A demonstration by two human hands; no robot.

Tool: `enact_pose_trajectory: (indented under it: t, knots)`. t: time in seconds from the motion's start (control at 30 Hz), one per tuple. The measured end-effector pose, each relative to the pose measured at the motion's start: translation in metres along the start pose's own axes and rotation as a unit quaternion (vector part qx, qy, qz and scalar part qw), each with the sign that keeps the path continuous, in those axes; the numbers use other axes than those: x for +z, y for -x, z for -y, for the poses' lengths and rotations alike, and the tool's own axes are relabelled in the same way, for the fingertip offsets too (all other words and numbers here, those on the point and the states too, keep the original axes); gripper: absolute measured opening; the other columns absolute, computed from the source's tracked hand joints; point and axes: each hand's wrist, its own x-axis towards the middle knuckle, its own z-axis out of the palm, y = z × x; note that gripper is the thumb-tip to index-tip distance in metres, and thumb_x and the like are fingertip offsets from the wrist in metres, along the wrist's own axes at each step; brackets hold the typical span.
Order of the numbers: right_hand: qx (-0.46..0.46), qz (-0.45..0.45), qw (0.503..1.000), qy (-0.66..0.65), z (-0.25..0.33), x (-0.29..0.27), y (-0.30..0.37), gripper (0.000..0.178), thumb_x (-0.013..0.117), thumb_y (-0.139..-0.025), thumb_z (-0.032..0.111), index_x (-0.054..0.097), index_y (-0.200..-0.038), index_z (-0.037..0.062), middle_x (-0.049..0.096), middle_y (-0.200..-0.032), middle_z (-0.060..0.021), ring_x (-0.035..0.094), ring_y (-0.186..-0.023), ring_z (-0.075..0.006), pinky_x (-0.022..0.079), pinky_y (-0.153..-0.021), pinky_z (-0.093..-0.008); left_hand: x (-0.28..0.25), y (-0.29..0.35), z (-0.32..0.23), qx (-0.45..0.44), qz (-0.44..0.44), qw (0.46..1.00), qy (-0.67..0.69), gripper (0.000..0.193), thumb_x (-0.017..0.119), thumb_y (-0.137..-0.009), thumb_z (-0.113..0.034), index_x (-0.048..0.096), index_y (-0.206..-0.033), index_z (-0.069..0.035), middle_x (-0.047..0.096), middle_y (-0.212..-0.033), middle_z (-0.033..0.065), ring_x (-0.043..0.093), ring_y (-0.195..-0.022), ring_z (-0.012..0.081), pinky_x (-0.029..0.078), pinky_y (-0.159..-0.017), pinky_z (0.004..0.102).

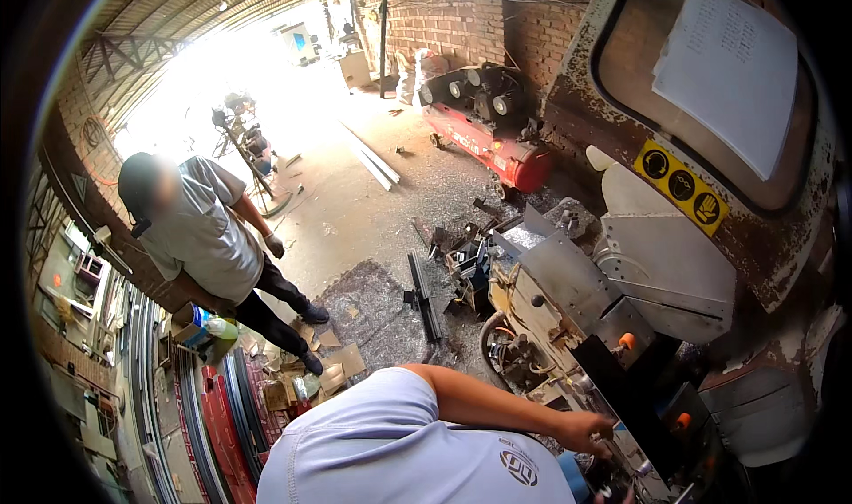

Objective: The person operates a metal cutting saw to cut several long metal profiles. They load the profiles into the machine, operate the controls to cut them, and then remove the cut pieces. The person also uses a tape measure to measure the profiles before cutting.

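My left arm reaches across to a metal workshop machine, and my left hand is at its near edge. The fingers of that hand are curled in; what they hold is too small to make out. At the lower edge only a bit of my right hand shows, close to the left one, its fingers mostly cut off by the frame. A long black flat piece lies slanted across the machine beside my hands. Two orange knobs stick up along it. Something light blue is under my left wrist.
A large rusty hood with papers and a yellow warning label rises at right. Behind stands a red air compressor. A co-worker stands at left near long profiles. Dark offcuts and shavings litter the floor.
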Motion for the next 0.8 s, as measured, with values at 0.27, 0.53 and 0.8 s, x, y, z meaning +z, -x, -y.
enact_pose_trajectory:
  t: [0.27,0.53,0.8]
  knots:
    - [0.209,0.247,0.851,-0.413,0.048,0.121,-0.040,0.035,0.070,-0.084,0.008,0.056,-0.114,-0.0028,0.056,-0.088,-0.0003,0.056,-0.081,-0.0096,0.052,-0.069,-0.0261,-0.026,0.023,0.033,-0.248,0.009,0.965,0.079,0.081,0.065,-0.079,-0.071,0.064,-0.109,0.004,0.068,-0.102,0.0177,0.065,-0.094,0.0253,0.052,-0.081,0.0368]
    - [0.106,0.446,0.805,-0.376,0.040,0.140,-0.048,0.024,0.076,-0.079,0.011,0.065,-0.099,0.0045,0.060,-0.083,-0.0024,0.057,-0.077,-0.0152,0.049,-0.071,-0.0312,-0.035,0.062,0.054,-0.242,0.052,0.960,0.129,0.070,0.089,-0.066,-0.034,0.061,-0.122,-0.004,0.067,-0.104,0.0118,0.063,-0.097,0.0242,0.054,-0.075,0.0359]
    - [0.391,0.165,0.660,-0.620,-0.029,0.133,-0.031,0.011,0.064,-0.087,0.011,0.056,-0.094,0.0116,0.054,-0.082,0.0006,0.054,-0.068,-0.0139,0.048,-0.057,-0.0306,-0.107,0.116,0.085,-0.307,0.226,0.925,-0.002,0.044,0.061,-0.092,-0.023,0.058,-0.134,-0.012,0.071,-0.106,0.0118,0.065,-0.089,0.0212,0.054,-0.077,0.0351]
